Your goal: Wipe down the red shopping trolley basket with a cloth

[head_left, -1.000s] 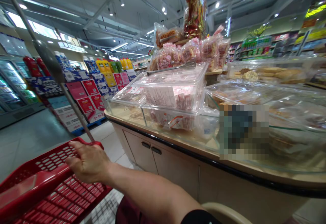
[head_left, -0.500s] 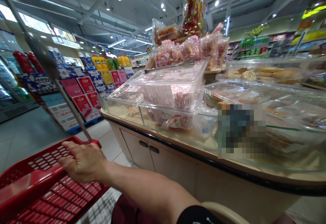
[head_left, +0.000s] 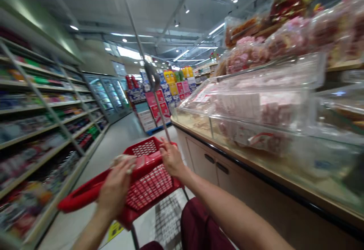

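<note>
A red plastic shopping cart [head_left: 150, 189] with a mesh basket stands in front of me. My right hand [head_left: 171, 158] is closed over its right rim, beside the grey pole [head_left: 159, 109] that rises there. My left hand [head_left: 115, 183] is curled over the red bar on the near left side. Something pale shows at its fingertips, too blurred to name. The undersides of both hands are hidden.
At right is a counter [head_left: 199, 147] with clear bins [head_left: 261, 102] and wrapped baked goods [head_left: 287, 45]. Shelves of goods [head_left: 42, 102] line the left. Stacked boxes [head_left: 159, 106] and glass-door fridges [head_left: 109, 94] stand ahead along the aisle floor [head_left: 122, 128].
The view has swung left toward the aisle. My left hand has come into view on the cart's bar. My right hand is still at the rim by the pole.
</note>
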{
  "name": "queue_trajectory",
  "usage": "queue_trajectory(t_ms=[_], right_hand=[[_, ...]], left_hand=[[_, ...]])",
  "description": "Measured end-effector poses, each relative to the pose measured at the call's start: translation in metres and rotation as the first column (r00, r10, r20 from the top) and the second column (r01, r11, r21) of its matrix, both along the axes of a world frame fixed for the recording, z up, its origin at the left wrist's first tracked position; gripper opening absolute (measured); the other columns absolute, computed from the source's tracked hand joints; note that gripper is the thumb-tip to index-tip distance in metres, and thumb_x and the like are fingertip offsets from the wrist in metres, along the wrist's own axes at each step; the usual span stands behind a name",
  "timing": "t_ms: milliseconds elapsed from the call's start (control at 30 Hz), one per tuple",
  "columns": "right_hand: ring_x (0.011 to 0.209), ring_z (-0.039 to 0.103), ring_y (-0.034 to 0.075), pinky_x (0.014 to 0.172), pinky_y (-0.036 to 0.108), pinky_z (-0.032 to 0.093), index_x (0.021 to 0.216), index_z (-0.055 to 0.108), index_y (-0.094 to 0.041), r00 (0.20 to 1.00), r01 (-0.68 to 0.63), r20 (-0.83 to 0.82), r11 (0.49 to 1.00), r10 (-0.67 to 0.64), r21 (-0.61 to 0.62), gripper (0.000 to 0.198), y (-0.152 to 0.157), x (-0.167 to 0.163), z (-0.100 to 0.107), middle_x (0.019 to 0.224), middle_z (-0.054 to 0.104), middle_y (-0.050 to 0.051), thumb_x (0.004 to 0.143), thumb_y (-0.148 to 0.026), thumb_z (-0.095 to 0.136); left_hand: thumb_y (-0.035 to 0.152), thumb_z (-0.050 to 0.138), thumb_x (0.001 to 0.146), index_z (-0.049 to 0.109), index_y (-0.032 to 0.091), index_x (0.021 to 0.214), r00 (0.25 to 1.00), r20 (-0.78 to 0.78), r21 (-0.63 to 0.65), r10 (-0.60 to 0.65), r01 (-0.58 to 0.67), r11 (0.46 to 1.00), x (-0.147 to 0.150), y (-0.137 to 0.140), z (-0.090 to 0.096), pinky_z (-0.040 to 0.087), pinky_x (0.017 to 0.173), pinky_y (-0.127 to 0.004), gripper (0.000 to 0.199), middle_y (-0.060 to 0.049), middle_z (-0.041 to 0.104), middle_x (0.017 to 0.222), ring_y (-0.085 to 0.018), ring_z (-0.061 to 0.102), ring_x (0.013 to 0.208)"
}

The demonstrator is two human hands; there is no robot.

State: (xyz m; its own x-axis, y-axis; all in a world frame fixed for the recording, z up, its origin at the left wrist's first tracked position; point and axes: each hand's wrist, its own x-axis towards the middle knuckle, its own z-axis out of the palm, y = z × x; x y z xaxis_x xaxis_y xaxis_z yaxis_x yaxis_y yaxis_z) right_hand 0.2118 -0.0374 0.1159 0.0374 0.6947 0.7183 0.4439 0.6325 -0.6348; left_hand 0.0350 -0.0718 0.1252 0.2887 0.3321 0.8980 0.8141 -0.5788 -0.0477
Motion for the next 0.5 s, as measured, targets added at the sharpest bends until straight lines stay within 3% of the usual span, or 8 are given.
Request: queue_trajectory(t_ms=[33, 100, 167, 233, 367, 433, 500], right_hand=[[0.094, 0.055, 0.017, 0.088, 0.033, 0.039, 0.125, 0.04, -0.018, 0.999, -0.032, -0.025, 0.999, 0.032, 0.017, 0.042, 0.001, -0.001, -0.003, 0.101, 0.062, 0.005, 0.086, -0.031, 0.032], [0.089, 0.057, 0.017, 0.081, 0.031, 0.043, 0.125, 0.039, -0.018, 0.992, -0.105, -0.066, 0.993, 0.109, 0.053, 0.043, 0.005, -0.002, -0.007, 0.098, 0.063, 0.006, 0.086, -0.033, 0.03], [0.085, 0.058, 0.016, 0.077, 0.03, 0.045, 0.126, 0.038, -0.017, 0.986, -0.135, -0.091, 0.988, 0.142, 0.074, 0.044, 0.009, 0.0, -0.011, 0.096, 0.063, 0.006, 0.086, -0.034, 0.029], [0.084, 0.058, 0.016, 0.076, 0.03, 0.045, 0.127, 0.038, -0.017, 0.986, -0.124, -0.105, 0.989, 0.132, 0.077, 0.044, 0.01, 0.0, -0.014, 0.096, 0.062, 0.006, 0.087, -0.033, 0.028], [0.09, 0.055, 0.018, 0.081, 0.035, 0.042, 0.127, 0.037, -0.019, 0.993, -0.063, -0.089, 0.994, 0.071, 0.093, 0.044, 0.005, -0.006, -0.017, 0.098, 0.062, 0.006, 0.088, -0.034, 0.027], [0.093, 0.054, 0.019, 0.085, 0.037, 0.04, 0.128, 0.036, -0.019, 0.998, -0.042, -0.05, 0.992, 0.048, 0.119, 0.044, 0.003, -0.011, -0.019, 0.101, 0.061, 0.006, 0.088, -0.034, 0.026], [0.096, 0.052, 0.019, 0.086, 0.038, 0.039, 0.128, 0.036, -0.018, 0.999, -0.045, -0.011, 0.988, 0.047, 0.15, 0.044, 0.003, -0.012, -0.022, 0.103, 0.06, 0.007, 0.088, -0.035, 0.025]], left_hand=[[0.028, 0.034, 0.083, 0.057, 0.022, 0.102, 0.991, -0.129, -0.042, 0.022, -0.028, 0.999, 0.009, 0.009, -0.001, 0.047, 0.088, -0.036, 0.031, -0.003, 0.063, 0.105, -0.017, 0.056, 0.098], [0.02, 0.035, 0.082, 0.058, 0.018, 0.102, 0.974, -0.213, -0.047, 0.079, -0.091, 0.995, 0.025, 0.024, -0.005, 0.047, 0.088, -0.035, 0.031, -0.006, 0.062, 0.107, -0.017, 0.055, 0.102], [0.015, 0.034, 0.082, 0.055, 0.016, 0.108, 0.96, -0.264, -0.092, 0.091, -0.119, 0.989, 0.023, 0.029, -0.01, 0.045, 0.092, -0.037, 0.034, -0.008, 0.058, 0.114, -0.018, 0.05, 0.109], [0.016, 0.034, 0.083, 0.05, 0.019, 0.114, 0.964, -0.234, -0.127, 0.128, -0.161, 0.979, -0.003, 0.02, -0.014, 0.043, 0.094, -0.036, 0.036, -0.006, 0.054, 0.12, -0.017, 0.046, 0.113], [0.024, 0.035, 0.084, 0.048, 0.021, 0.117, 0.947, -0.027, -0.101, 0.321, -0.322, 0.941, -0.055, -0.004, -0.015, 0.043, 0.094, -0.04, 0.035, -0.007, 0.056, 0.116, -0.018, 0.049, 0.11], [0.023, 0.035, 0.084, 0.047, 0.02, 0.117, 0.946, -0.023, -0.063, 0.322, -0.323, 0.944, -0.044, -0.004, -0.016, 0.042, 0.094, -0.042, 0.035, -0.007, 0.056, 0.116, -0.019, 0.048, 0.111], [0.019, 0.035, 0.084, 0.047, 0.02, 0.118, 0.965, -0.134, -0.048, 0.227, -0.235, 0.971, -0.016, 0.002, -0.019, 0.04, 0.097, -0.04, 0.036, -0.007, 0.053, 0.12, -0.018, 0.045, 0.115]])
